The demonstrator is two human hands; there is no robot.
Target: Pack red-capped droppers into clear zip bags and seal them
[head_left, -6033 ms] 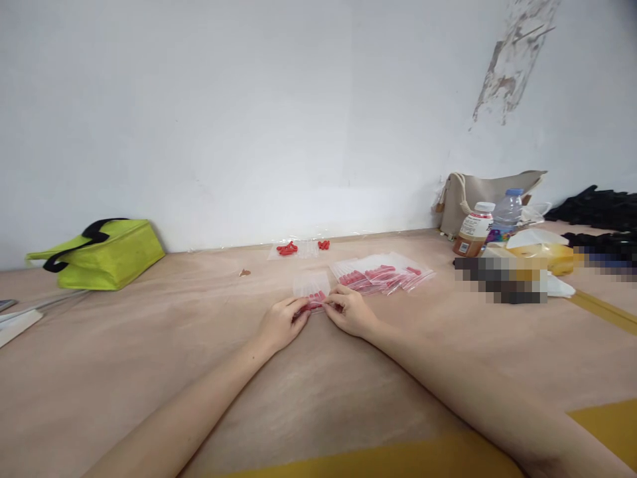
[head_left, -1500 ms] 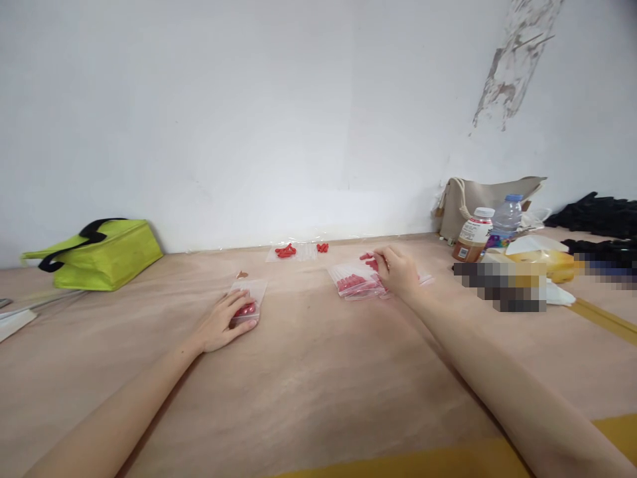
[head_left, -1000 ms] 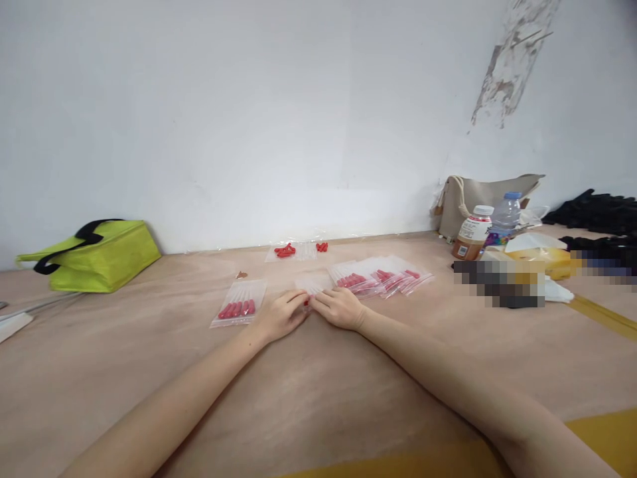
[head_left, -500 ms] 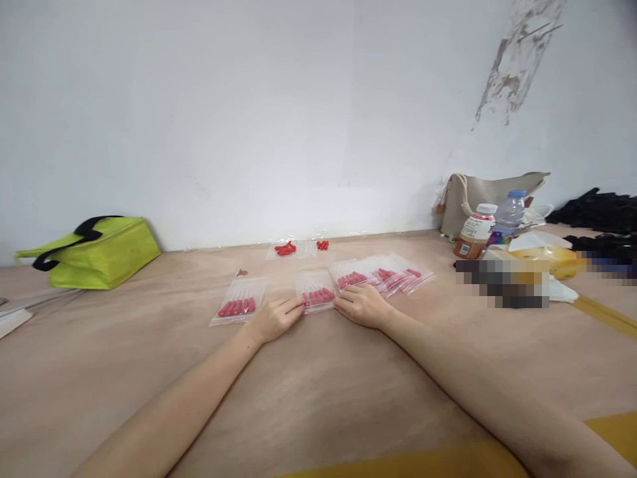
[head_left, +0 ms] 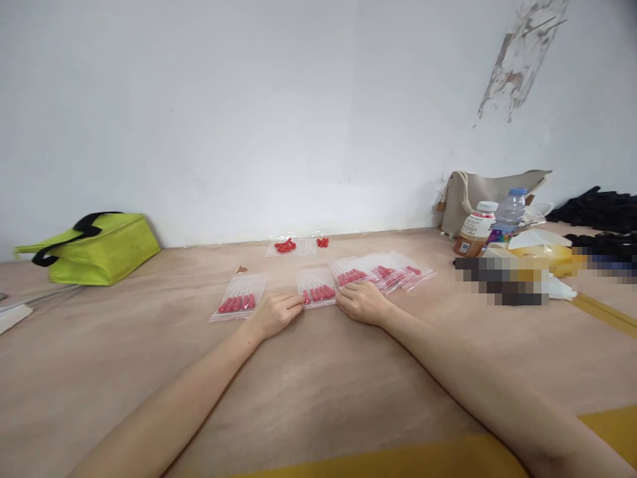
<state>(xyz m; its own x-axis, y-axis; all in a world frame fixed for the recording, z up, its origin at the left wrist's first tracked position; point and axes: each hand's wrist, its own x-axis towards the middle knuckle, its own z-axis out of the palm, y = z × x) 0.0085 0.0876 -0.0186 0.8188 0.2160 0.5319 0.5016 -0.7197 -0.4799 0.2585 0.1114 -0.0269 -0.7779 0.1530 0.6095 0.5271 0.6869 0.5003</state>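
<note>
Between my hands a small clear zip bag point(head_left: 311, 280) lies flat, with several red-ended pieces point(head_left: 323, 292) fanned out inside. My left hand point(head_left: 277, 313) has its fingers closed at the bag's lower left corner. At the lower right corner my right hand point(head_left: 365, 303) rests with curled fingers pressed on the edge. A similar filled zip bag point(head_left: 243, 287) lies left of my left hand. Just beyond my right hand, several overlapping filled bags point(head_left: 343, 267) spread to the right. My fingers hide the corners of the middle bag.
Loose red pieces point(head_left: 285, 246) lie on clear plastic near the wall, with a smaller red pile point(head_left: 322, 243) beside them. A lime-green bag point(head_left: 109, 249) stands at left. At right are a drink bottle point(head_left: 476, 229), a blue-capped bottle point(head_left: 511, 211) and a beige bag point(head_left: 455, 199).
Both hands stay at the lower corners of the middle zip bag, with only slight movement. The whole view has shifted slightly.
</note>
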